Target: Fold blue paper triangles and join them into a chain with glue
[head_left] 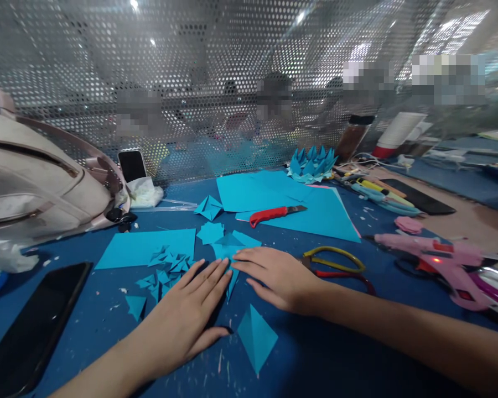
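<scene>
My left hand (191,315) lies flat on the blue table, fingers stretched out and together, pressing on a folded piece of blue paper (231,247). Beside it, my right hand (276,273) also lies flat with fingers extended, its fingertips on the same piece. A folded blue paper triangle (257,335) sits just below the hands. A heap of small folded blue pieces (166,268) lies left of my left hand.
Blue paper sheets (315,213), a red utility knife (274,213), yellow-handled scissors (336,260), a pink glue gun (440,265), a finished blue paper flower (311,164), a black phone (37,326), a pale bag (37,177) and a perforated metal screen (232,83) behind.
</scene>
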Motion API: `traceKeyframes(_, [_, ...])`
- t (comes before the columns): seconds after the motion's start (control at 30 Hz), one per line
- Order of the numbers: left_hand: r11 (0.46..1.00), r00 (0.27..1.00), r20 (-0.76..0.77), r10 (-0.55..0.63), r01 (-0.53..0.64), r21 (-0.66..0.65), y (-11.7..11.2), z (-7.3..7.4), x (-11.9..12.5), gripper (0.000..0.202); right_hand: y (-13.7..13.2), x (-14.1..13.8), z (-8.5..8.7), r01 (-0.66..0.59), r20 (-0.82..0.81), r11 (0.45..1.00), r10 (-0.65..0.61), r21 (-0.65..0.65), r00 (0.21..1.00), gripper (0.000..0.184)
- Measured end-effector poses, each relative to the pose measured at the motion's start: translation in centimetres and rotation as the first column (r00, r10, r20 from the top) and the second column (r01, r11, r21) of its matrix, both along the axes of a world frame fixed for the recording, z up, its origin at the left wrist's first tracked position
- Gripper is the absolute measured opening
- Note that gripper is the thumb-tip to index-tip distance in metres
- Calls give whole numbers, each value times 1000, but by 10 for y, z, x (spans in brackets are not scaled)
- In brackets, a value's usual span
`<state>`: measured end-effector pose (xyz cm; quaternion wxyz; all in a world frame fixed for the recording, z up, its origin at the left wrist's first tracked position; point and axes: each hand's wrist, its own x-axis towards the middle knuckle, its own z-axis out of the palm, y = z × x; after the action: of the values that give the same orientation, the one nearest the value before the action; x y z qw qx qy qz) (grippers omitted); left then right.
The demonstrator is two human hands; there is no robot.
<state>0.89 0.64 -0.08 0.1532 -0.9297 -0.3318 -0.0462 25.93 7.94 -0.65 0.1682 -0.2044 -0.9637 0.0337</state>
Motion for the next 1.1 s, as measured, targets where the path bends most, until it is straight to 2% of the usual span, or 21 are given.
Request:
traceKeyframes(0.2, [997,999,34,-3,1,75,-2,0,1,60,0,0,4,-11,-29,997,14,78,999,37])
traceKeyframes(0.3, [995,995,100,-15,5,100,-3,-1,4,44,-1,0,6,-20,-54,992,26,121,998,35])
traceKeyframes(0.4, [995,983,178,-40,23,101,-4,0,6,38,-1,1,7,-36,-90,988,50,152,995,32])
traceKeyframes(0.57, [998,977,211,-42,32,52,-7,1,8,38,-2,2,8,-47,-77,987,59,154,995,33])
traceKeyframes(0.87, [999,993,114,-6,10,-39,-7,0,6,45,-3,0,6,-37,-11,996,38,80,999,36])
traceKeyframes(1.1, [996,993,110,44,-35,-82,-6,-3,5,47,0,1,4,-35,-5,998,36,58,999,37])
